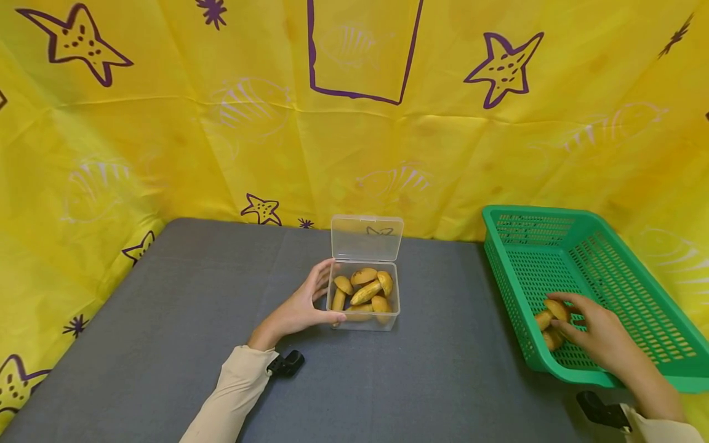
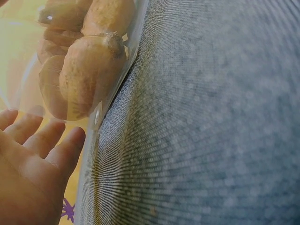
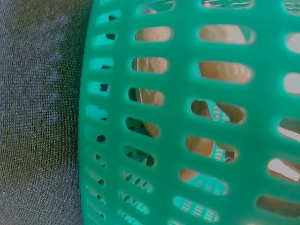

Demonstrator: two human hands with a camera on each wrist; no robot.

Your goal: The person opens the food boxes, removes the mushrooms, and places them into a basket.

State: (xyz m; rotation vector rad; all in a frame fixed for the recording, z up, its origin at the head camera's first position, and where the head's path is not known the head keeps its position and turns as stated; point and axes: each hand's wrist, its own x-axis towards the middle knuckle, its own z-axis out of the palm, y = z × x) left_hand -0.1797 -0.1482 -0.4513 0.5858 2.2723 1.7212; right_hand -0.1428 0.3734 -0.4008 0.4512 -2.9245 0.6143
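A clear plastic box (image 1: 364,322) with its hinged lid (image 1: 367,240) standing up holds several brown-capped mushrooms (image 1: 362,292). My left hand (image 1: 301,306) holds the box at its left side, thumb at the front corner and fingers towards the back. In the left wrist view, the left hand's fingers (image 2: 35,143) are beside the box, and mushrooms (image 2: 91,70) show through its wall. Inside the green basket (image 1: 512,295), my right hand (image 1: 600,335) pinches a mushroom (image 1: 557,309) between thumb and fingers. Other mushrooms (image 1: 552,339) lie beneath it. The basket wall (image 3: 180,84) mostly hides this in the right wrist view.
A grey cloth (image 1: 443,357) covers the table. Behind it hangs a yellow curtain (image 1: 443,147) printed with starfish and fish. The basket's raised, slotted walls stand around the right hand at the table's right side.
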